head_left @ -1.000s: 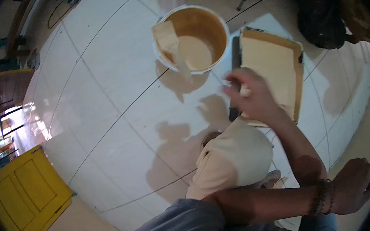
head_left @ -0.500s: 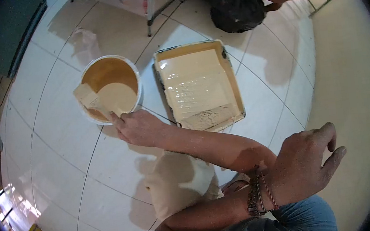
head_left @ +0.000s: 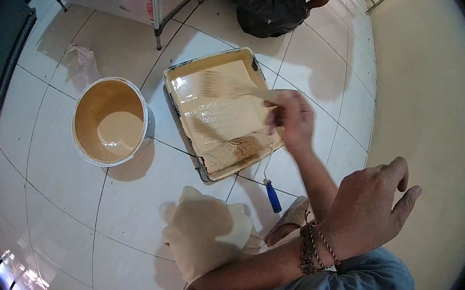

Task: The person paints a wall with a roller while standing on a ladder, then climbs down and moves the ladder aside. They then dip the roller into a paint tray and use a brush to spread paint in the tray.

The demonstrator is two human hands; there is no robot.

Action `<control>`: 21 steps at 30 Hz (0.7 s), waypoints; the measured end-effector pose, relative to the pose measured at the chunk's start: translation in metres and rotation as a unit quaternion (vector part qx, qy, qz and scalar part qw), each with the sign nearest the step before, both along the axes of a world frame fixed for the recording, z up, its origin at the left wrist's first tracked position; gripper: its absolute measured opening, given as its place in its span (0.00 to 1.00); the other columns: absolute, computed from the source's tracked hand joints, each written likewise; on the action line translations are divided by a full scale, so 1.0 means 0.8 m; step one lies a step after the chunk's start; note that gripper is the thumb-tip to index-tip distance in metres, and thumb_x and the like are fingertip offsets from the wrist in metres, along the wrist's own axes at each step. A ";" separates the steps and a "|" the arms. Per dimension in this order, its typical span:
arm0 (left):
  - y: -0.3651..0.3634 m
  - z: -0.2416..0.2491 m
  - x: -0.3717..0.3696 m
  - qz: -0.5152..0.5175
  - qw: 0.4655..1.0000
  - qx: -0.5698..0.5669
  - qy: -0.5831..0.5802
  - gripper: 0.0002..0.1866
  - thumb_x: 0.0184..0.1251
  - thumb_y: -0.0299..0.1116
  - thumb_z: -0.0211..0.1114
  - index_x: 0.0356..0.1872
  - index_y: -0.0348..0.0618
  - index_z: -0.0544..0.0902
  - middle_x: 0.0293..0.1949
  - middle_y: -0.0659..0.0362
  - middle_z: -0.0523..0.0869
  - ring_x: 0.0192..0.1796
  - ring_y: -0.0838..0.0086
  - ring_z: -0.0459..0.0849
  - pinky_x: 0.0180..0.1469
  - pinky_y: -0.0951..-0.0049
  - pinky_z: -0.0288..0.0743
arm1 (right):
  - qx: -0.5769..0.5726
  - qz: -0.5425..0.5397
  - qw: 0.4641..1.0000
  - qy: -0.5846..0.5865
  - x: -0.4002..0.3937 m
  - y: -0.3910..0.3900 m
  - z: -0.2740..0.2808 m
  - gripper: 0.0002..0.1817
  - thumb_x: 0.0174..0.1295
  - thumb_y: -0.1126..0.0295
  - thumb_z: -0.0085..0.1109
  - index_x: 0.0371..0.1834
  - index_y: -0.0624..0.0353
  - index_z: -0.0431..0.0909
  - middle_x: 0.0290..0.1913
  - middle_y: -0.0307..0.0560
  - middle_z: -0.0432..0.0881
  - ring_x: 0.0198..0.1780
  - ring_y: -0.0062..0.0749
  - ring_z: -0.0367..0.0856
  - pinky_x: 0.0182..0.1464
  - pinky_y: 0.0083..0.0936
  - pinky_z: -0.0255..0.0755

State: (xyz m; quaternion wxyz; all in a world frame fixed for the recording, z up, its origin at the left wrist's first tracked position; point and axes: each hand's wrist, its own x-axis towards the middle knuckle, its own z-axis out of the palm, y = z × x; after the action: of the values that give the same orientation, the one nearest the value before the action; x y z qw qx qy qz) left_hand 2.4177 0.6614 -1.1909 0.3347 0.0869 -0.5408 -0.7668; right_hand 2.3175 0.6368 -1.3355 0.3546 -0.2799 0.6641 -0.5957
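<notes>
My right hand [head_left: 293,119] is closed around the handle of a wide paintbrush [head_left: 226,88], smeared by motion, above the paint tray [head_left: 209,58]. Cream paint covers the tray's inside. At the tray's near end lies a paint roller [head_left: 238,149], its blue handle [head_left: 272,196] sticking out over the floor. My left hand [head_left: 372,204], bracelets at its wrist, is in front of my knees at the lower right. Its thumb and index finger are apart, with nothing visible between them. Left of the tray stands a white bucket [head_left: 79,139] with cream paint inside.
White floor tiles [head_left: 132,212] lie around the tray and bucket. A crumpled plastic bag [head_left: 83,64] is behind the bucket. A black bag [head_left: 270,13] and a metal-legged stand [head_left: 158,25] are at the back. A pale wall [head_left: 426,96] runs along the right.
My right hand has carried the paintbrush from the bucket rightward to over the tray. The roller's blue handle has come into sight. My left hand keeps its pose; the view has shifted slightly.
</notes>
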 end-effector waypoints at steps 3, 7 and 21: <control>0.008 -0.003 -0.009 0.006 1.000 -0.012 0.007 0.14 0.61 0.39 0.59 0.30 0.36 0.71 0.16 0.49 0.74 0.18 0.57 0.76 0.26 0.59 0.70 | 0.062 -0.012 0.997 0.036 -0.070 0.024 -0.004 0.16 0.67 0.60 0.45 0.45 0.65 0.68 0.33 0.50 0.79 0.23 0.27 0.78 0.20 0.20 0.73; 0.008 0.002 -0.013 -0.019 0.999 -0.021 -0.021 0.14 0.61 0.39 0.59 0.29 0.36 0.71 0.14 0.49 0.73 0.18 0.58 0.76 0.24 0.60 0.69 | 0.102 0.014 0.992 0.073 -0.121 0.036 -0.052 0.17 0.67 0.60 0.45 0.46 0.66 0.69 0.32 0.49 0.79 0.28 0.27 0.79 0.24 0.22 0.75; 0.032 -0.006 -0.048 -0.029 0.995 -0.049 -0.085 0.15 0.60 0.42 0.60 0.28 0.38 0.73 0.11 0.57 0.70 0.14 0.69 0.73 0.20 0.67 0.66 | 0.132 0.115 0.929 0.326 -0.133 0.000 -0.115 0.15 0.61 0.63 0.52 0.41 0.66 0.73 0.38 0.58 0.80 0.35 0.42 0.81 0.37 0.30 0.74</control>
State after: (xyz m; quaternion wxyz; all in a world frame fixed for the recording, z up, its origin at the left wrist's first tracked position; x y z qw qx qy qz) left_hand 2.3797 0.6867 -1.1957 0.2692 0.1200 -0.6064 -0.7385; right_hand 2.2114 0.6369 -1.4274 0.2182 -0.4844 0.7787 -0.3338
